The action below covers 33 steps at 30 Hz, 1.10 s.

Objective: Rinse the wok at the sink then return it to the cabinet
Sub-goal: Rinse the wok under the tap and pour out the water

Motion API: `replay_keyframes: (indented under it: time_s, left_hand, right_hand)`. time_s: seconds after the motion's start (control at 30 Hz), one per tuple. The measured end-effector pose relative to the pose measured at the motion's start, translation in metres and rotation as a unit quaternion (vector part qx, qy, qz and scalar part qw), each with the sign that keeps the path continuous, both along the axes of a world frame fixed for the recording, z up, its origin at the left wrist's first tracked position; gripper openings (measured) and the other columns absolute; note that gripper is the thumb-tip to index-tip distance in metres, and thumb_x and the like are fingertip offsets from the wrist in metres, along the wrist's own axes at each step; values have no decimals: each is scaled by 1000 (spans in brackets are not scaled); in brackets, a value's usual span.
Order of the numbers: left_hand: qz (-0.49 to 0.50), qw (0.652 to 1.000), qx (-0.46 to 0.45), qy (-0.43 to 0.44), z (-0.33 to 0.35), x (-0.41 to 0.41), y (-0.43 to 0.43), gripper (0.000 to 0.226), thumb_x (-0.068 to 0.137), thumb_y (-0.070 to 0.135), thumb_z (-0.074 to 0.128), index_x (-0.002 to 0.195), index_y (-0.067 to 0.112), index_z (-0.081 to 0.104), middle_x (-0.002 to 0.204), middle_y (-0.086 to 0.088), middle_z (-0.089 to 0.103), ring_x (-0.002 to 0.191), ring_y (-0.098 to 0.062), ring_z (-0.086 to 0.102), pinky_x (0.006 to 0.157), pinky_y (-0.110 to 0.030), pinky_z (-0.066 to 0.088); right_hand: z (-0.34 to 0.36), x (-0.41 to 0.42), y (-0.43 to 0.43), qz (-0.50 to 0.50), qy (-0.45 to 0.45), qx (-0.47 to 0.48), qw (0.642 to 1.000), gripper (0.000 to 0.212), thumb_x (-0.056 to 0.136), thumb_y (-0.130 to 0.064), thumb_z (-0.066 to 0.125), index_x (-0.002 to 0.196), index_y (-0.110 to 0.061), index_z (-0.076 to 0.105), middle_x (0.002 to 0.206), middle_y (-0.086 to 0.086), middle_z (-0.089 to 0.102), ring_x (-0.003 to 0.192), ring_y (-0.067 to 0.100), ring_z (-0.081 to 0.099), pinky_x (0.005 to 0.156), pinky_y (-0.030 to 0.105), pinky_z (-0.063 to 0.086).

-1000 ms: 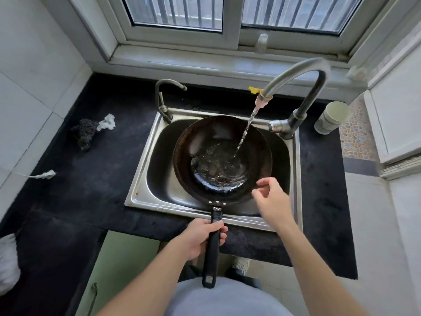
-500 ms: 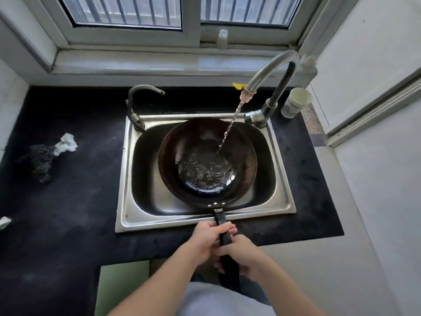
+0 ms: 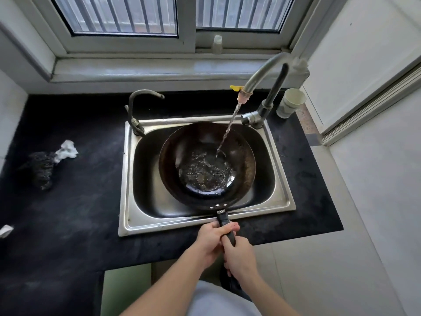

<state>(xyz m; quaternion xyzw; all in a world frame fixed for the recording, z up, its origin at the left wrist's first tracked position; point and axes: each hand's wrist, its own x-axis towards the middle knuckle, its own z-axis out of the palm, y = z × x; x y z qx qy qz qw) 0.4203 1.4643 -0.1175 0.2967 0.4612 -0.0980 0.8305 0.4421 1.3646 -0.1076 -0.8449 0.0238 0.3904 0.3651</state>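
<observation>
1. Left hand curls round the handle, at 6 o'clock of the wok.
2. Right hand grips it just behind.
3. Wok sits in the sink; the tap at 1 o'clock pours into it.

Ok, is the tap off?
No, water runs from the tap into the wok in the sink.

wok handle mostly covered by left hand and right hand, white scrap cut off at left edge
</observation>
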Motion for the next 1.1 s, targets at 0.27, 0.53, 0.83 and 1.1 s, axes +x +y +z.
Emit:
replay_keyframes:
  time_s: [0.27, 0.53, 0.83, 1.1]
  left_hand:
    - [51, 999, -4, -15, 16, 5, -7, 24, 93, 15, 65, 106, -4, 71, 94, -14, 74, 75, -16, 68, 53, -20, 53]
    - [83, 995, -13, -60, 16, 6, -20, 27, 93, 8, 62, 114, -9, 66, 92, -14, 70, 81, -18, 66, 72, -27, 56]
    - [99, 994, 7, -40, 9, 8, -46, 18, 93, -1, 60, 110, -6, 63, 95, -12, 74, 79, -19, 68, 76, -32, 57]
    - [76, 996, 31, -39, 18, 43, -47, 12, 94, 4, 60, 104, -2, 63, 79, -10, 68, 70, -18, 65, 60, -25, 50]
  right_hand:
    - [17, 7, -6, 22, -47, 29, 998, 50, 101, -41, 44, 58, -20, 59, 46, -1, 58, 46, 16, 56, 56, 46, 55]
    - [13, 17, -24, 74, -82, 16, 994, 49, 97, -48, 47, 56, -24, 58, 47, 0, 59, 50, 19, 60, 61, 50, 57]
    - [7, 22, -52, 76, -31, 33, 996, 48, 100, -36, 49, 56, -20, 59, 43, 0, 57, 39, 11, 51, 51, 40, 44]
    - [11, 56, -49, 92, -63, 7, 994, 53, 81, -64, 38, 58, -20, 59, 54, 5, 64, 54, 28, 63, 58, 50, 57]
